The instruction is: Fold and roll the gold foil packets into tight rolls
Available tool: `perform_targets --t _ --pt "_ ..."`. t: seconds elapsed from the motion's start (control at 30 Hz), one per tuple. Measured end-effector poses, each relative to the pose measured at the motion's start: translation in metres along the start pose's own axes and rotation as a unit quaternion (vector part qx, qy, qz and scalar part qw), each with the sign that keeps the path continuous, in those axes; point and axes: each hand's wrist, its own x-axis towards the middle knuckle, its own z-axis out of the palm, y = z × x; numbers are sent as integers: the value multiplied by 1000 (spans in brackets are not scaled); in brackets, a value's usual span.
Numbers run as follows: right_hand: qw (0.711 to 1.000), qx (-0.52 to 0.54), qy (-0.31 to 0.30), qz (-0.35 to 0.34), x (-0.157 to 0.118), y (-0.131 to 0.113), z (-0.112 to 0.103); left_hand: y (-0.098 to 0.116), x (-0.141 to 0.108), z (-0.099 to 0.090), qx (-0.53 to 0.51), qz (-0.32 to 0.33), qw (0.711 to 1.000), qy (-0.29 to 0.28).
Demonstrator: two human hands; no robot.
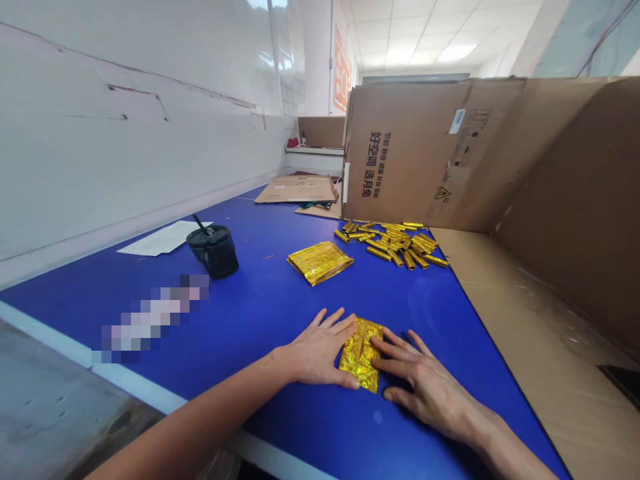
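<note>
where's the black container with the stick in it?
Head view, left of centre: the black container stands on the blue table, beside the white paper and left of the flat gold foil stack.

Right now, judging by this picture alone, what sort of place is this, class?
Probably a small workshop or packing area: a blue worktable, a pile of shiny gold pieces and a large printed cardboard box suggest it.

Bright room, edges stretched.
Ceiling light (pixel 457 52) glows at one o'clock; glare marks glossy wall (pixel 200 53) at eleven; gold foil packet (pixel 361 353) glitters at five; pixelated patch (pixel 155 317) at eight.
</note>
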Motion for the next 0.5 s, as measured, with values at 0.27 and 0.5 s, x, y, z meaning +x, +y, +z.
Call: perform_targets --t 0.27,0.5 --pt "1000 -16 1 -22 4 -5 1 -7 -2 -2 -12 19 1000 -16" --pt "997 -38 51 -31 6 1 9 -5 -8 -6 -54 26 998 9"
